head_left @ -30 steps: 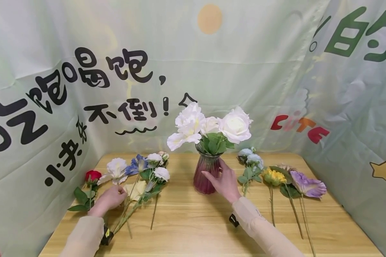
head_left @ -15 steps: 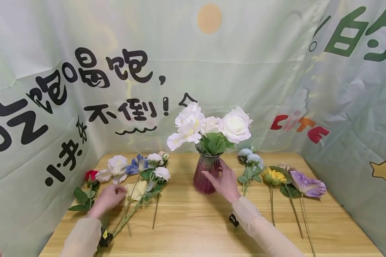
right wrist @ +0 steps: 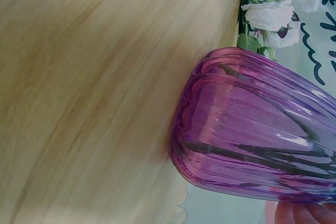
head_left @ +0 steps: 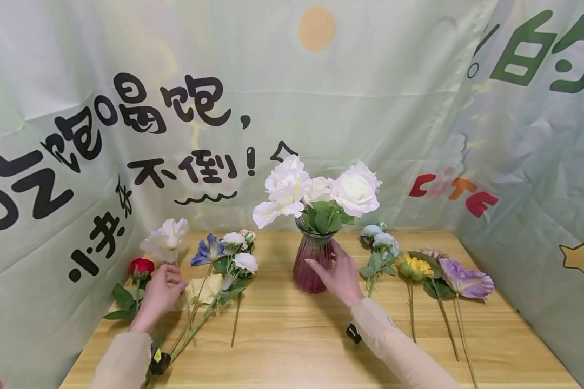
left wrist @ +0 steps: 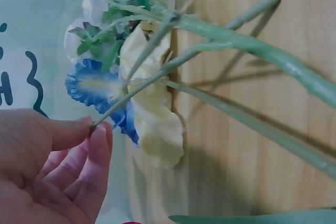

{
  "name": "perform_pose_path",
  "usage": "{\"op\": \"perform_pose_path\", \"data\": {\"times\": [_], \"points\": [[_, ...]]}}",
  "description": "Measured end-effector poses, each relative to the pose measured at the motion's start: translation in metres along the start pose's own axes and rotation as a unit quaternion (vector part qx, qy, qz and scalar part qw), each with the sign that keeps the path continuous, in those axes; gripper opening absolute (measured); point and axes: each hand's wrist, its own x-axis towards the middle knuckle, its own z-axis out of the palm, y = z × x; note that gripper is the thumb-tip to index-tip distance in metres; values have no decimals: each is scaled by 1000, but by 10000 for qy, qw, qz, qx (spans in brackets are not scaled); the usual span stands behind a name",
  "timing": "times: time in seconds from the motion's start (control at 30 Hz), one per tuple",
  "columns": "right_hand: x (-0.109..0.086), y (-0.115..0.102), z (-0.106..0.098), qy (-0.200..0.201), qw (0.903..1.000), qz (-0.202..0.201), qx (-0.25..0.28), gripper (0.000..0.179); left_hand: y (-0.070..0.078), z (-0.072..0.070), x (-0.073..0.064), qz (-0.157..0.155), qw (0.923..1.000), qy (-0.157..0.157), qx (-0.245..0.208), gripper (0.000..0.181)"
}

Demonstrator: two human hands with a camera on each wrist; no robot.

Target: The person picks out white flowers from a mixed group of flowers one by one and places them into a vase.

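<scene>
My left hand (head_left: 161, 292) pinches the thin stem (left wrist: 134, 88) of a ruffled white flower (head_left: 165, 240) between thumb and fingers, and the bloom stands raised above the table at the left. A blue flower (head_left: 207, 250) and a pale yellow flower (head_left: 205, 288) lie just right of that hand. At the middle of the table, my right hand (head_left: 343, 276) holds the side of a ribbed purple glass vase (right wrist: 252, 124). White blooms (head_left: 355, 189) with green leaves rise from the vase. Dark stems show through its glass in the right wrist view.
On the left lie a red rose (head_left: 141, 267) and small white flowers (head_left: 245, 263). Light blue flowers (head_left: 384, 243), a yellow flower (head_left: 415, 267) and a purple flower (head_left: 467, 278) lie on the right. Printed cloth (head_left: 389, 124) encloses the wooden table (head_left: 292, 346).
My left hand has moved up with the white flower, whose bloom has lifted off the table and now stands more upright. The right hand and the vase have stayed in place.
</scene>
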Motion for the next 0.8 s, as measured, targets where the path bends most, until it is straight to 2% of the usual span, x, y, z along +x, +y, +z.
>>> {"op": "perform_pose_path", "data": {"times": [0.23, 0.43, 0.63, 0.8], "points": [[0, 0, 1, 26, 10000, -37, -10, 64, 9, -6, 1, 18, 9983, 588, 12, 50], [0, -1, 0, -46, 9999, 89, 30, 66, 21, -14, -1, 269, 9932, 1132, -98, 41], [-1, -5, 1, -45, 9996, 285, -45, 69, 35, -20, 0, 381, 9850, 1555, -640, 31], [-1, -7, 3, 90, 9994, 275, -210, 70, 46, -22, 2, 500, 9732, 1954, -1107, 25]]}}
